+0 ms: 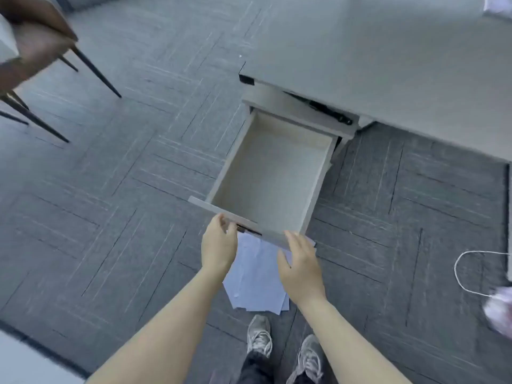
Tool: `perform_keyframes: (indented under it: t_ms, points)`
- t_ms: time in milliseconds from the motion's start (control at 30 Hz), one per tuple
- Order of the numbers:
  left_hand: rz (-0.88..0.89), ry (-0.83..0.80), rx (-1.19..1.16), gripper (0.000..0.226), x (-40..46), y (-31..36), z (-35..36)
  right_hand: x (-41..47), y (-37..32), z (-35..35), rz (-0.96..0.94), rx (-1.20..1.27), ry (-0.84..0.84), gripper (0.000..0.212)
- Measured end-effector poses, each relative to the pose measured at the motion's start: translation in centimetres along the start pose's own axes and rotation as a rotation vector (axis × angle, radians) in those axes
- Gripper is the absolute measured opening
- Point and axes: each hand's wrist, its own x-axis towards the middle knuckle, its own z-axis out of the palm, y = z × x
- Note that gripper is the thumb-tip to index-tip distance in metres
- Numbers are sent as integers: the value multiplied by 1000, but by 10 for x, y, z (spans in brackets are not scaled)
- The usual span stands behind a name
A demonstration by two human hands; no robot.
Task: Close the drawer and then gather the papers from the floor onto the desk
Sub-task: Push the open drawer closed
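Grey carpet-tile floor fills most of the view. Grey worktop takes the upper right, its far and right edges cut off by the frame. Drawer below the worktop corner is pulled far out, inside bare; its back end is hidden under the cabinet top, and a dark rail shows just beside it. Brown chair at upper left, blurred and cut off, thin dark legs on the floor.

Papers, pale sheets in a loose overlapping pile, lie on the floor just in front of the drawer front; the upper part is covered by the drawer front and both hands, so a sheet count can't be made.

Left hand: fingers curled at the drawer front's top edge near the dark handle; grip looks half curled, contact hard to tell. Right hand: fingers spread flat, held at the drawer front's right end, touching or just off it — cannot tell.

Grey sneakers below the papers. White cord loop at right, ending at a blurred pinkish-white thing, cut off. White blurred object on the worktop's far corner, unidentifiable.
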Motion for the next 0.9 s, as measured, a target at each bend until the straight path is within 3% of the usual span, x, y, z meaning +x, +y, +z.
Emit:
perform_keyframes:
  t_ms: [133,267,600,900]
  points:
    - [-186,-134,33,44,27,-22,29,20,21,35,521,479,-41,38]
    - [-190,-33,53,30,38,-25,50,40,27,40,705,964,66,18]
    - [-119,153,213,24,99,25,91,117,43,-2,666,1014,37,21]
    - [11,237,310,29,177,109,139,230,54,-72,551,827,-85,40]
